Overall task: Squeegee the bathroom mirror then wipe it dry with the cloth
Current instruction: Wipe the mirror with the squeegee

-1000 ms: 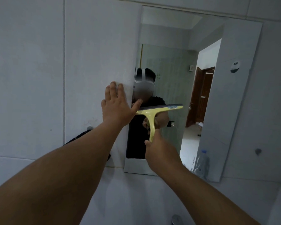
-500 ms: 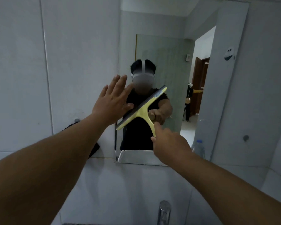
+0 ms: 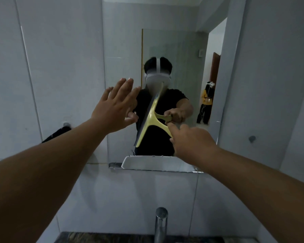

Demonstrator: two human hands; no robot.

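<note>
- The yellow squeegee [image 3: 152, 118] leans steeply on the mirror [image 3: 182, 71], near its lower middle.
- The right hand [image 3: 191, 139] grips its handle, hiding the end.
- The left hand [image 3: 115, 106] is spread flat at the mirror's left edge.
- A tap [image 3: 161, 223] is cut off below.

Glossy glass mirror [image 3: 174, 50], smooth yellow plastic squeegee [image 3: 152, 120], shiny metal tap [image 3: 161, 223], smooth pale wall tiles [image 3: 60, 67]

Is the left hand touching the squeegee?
Apart. The head view shows dark reflection between the left hand and the squeegee, which the right hand grips.
</note>
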